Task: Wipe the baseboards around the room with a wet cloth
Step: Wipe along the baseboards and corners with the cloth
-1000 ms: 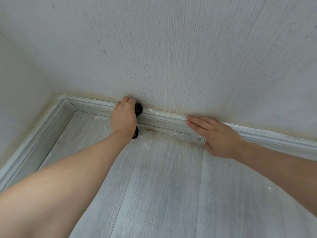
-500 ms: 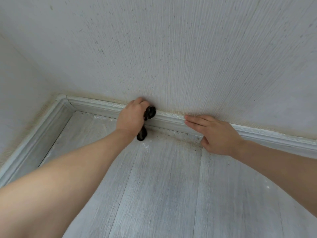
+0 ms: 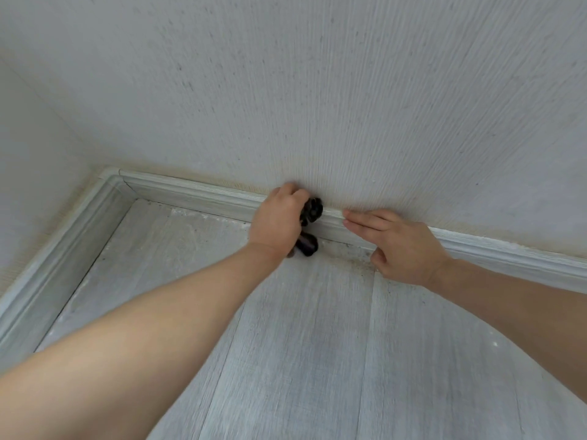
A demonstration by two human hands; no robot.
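Note:
A pale grey moulded baseboard [image 3: 197, 195] runs along the foot of the far wall and turns at the corner on the left. My left hand [image 3: 279, 220] grips a dark bunched cloth [image 3: 313, 209] and holds it against the baseboard; a lower bit of the cloth [image 3: 306, 244] hangs down to the floor. Just to its right my right hand [image 3: 400, 246] lies with straight fingers flat on the baseboard, fingertips close to the cloth.
A textured whitish wall [image 3: 317, 90] rises above the baseboard. The pale wood-look plank floor [image 3: 286, 360] has dusty brown grime [image 3: 352, 258] along the baseboard below my hands. A second baseboard [image 3: 57, 258] runs down the left side from the corner [image 3: 111, 174].
My left hand has slid the cloth to the right along the baseboard, closing the gap to my right hand. My right hand has stayed on the baseboard.

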